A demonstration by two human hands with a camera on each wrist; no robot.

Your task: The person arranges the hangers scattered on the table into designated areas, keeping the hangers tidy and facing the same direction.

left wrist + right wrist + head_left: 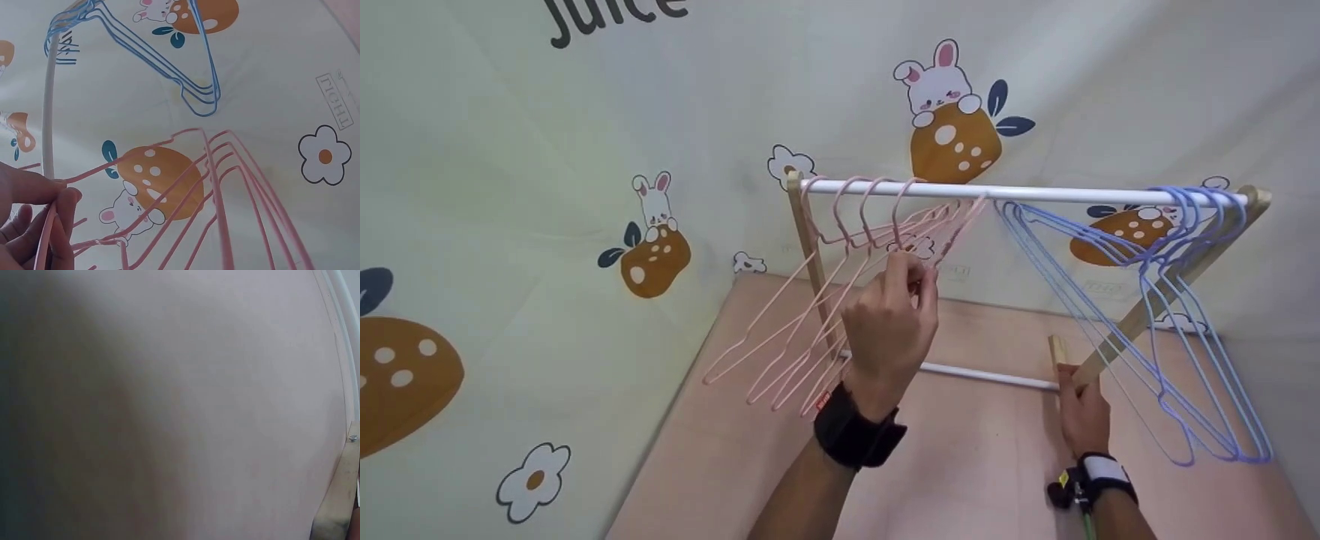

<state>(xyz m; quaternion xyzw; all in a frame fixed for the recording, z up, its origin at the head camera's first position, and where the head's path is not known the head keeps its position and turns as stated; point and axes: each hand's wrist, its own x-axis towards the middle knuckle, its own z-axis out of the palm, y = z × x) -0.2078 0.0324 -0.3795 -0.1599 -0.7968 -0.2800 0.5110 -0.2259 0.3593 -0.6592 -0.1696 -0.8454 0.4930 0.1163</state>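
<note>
My left hand (887, 330) is raised in front of the rack's white top rod (1050, 196). Its thumb and finger pinch a pink wire hanger (46, 242), seen close up in the left wrist view. Several other pink hangers (220, 225) hang by their hooks at the rod's left end. Several blue hangers (1185, 196) hang at the right end. Low on the right, my right hand (1086, 420) grips the wooden base (1057, 349) of the rack, where the slanted post (1140, 319) comes down. The right wrist view is mostly blurred, with a wooden piece (336, 500) at its edge.
The rack stands on a pink surface (960, 450). Its left wooden post (804, 247) and white lower bar (990, 376) join the frame. Behind hangs a pale cloth (697, 97) printed with rabbits, orange fruit and flowers.
</note>
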